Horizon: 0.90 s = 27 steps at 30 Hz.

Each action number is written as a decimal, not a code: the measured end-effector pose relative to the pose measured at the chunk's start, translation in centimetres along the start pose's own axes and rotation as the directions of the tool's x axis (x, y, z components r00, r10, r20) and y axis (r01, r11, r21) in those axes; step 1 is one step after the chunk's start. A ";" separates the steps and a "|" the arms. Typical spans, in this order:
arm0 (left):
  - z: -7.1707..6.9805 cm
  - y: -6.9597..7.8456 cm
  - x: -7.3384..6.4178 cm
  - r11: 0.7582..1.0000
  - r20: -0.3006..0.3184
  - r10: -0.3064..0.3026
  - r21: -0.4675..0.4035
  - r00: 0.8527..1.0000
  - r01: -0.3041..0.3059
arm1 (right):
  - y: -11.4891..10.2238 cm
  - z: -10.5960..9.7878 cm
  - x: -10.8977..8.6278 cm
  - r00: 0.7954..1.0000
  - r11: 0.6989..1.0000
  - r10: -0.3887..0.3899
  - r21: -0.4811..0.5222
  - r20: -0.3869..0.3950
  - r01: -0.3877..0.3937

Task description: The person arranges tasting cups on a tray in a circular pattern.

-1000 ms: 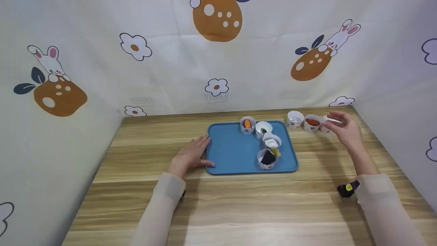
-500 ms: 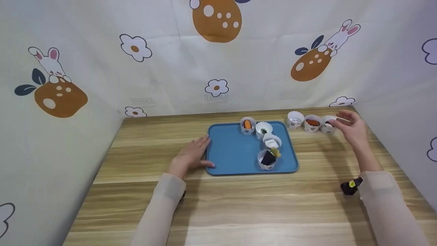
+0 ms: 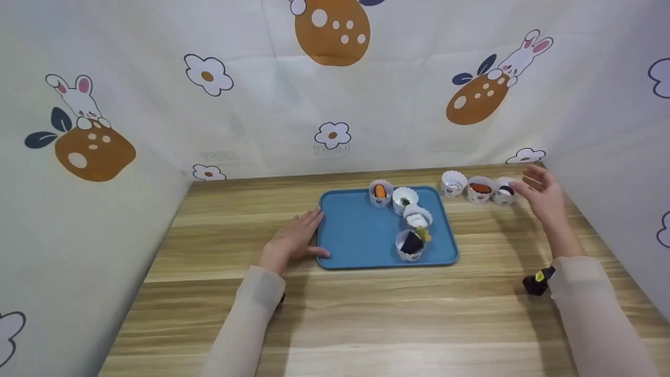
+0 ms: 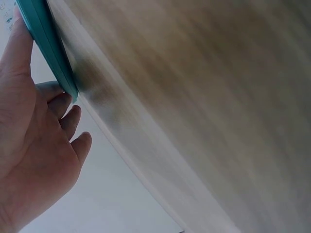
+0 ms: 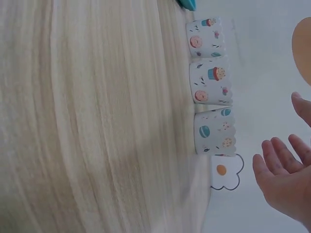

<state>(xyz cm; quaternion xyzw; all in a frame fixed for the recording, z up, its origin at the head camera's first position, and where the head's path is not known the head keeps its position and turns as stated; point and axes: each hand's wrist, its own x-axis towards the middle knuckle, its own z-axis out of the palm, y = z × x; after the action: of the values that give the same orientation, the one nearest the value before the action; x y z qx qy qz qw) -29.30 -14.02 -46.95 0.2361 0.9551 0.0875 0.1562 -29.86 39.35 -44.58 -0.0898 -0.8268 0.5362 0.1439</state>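
My left hand (image 3: 294,236) rests against the left edge of the blue tray (image 3: 356,222), thumb spread at its near corner. In the left wrist view, several fingertips touch the tray's rim (image 4: 46,46). My right hand (image 3: 544,196) hovers beside the rightmost paper cup (image 3: 504,195), fingers loosely bent and holding nothing; the right wrist view shows it apart from the cups. That cup contains a black and white piece. Left of it stand a cup with a reddish-orange filling (image 3: 480,188) and a cup with whitish contents (image 3: 453,184).
On the tray's right half stand a cup with an orange piece (image 3: 380,192), a cup with a bit of green (image 3: 405,200), a cup with white pieces (image 3: 417,217) and a cup with a black wedge (image 3: 411,244). A patterned cloth (image 3: 261,115) hangs behind the wooden table (image 3: 366,319).
My right hand has drawn back to the right from above the rightmost cup, so the black and white piece inside now shows. The left hand and tray have stayed put.
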 end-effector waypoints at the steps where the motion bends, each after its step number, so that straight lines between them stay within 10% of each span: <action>1: 0.0 0.0 0.0 1.000 0.001 -0.001 0.001 1.000 0.001 | 0.0 0.0 0.1 1.000 1.000 0.005 0.004 0.001 -0.005; 27: -0.1 0.1 -0.1 1.000 0.002 0.004 -0.005 1.000 -0.004 | 2.4 0.4 2.1 0.992 0.989 0.093 0.111 0.083 -0.102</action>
<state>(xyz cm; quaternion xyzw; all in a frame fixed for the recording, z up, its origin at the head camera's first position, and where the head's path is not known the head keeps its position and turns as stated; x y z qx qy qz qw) -29.18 -14.02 -46.81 0.2379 0.9542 0.0899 0.1574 -31.97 40.62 -46.66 -0.1006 -0.7941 0.5926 0.0903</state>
